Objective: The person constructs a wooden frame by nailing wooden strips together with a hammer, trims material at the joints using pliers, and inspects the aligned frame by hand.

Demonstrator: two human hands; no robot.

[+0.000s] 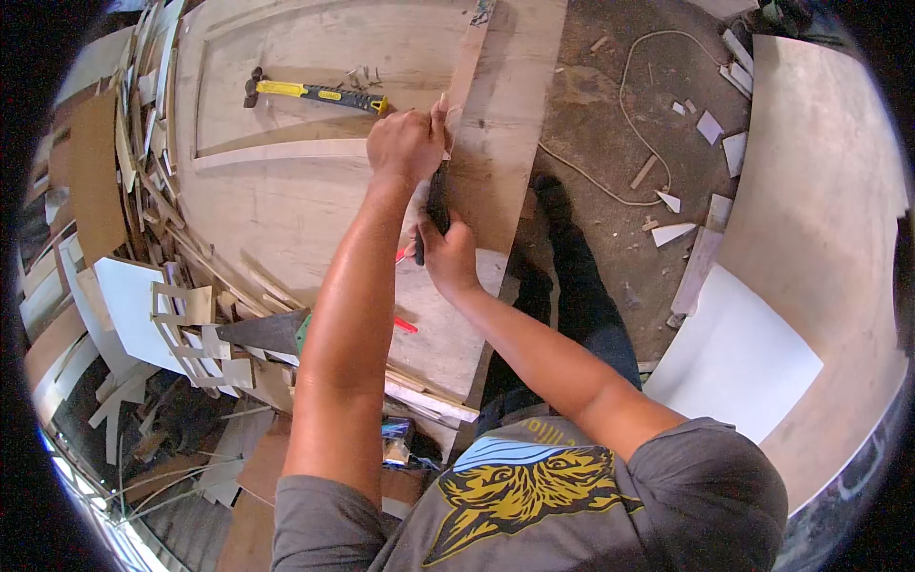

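Observation:
My left hand is closed, thumb pointing up, at the end of a light wood strip on the plywood-topped bench. What its fingers grip is hidden. Just below it, my right hand is wrapped round a long dark tool that reaches up to my left hand. Left of my hands lies a yellow-and-black hammer, inside a thin wood frame on the board. Something red rests beside my left forearm.
Offcuts and strips pile up on the left, with a saw among them. White board pieces lie at the right, against a large curved sheet. A cord and scraps are on the floor; dark-clothed legs stand beside the bench.

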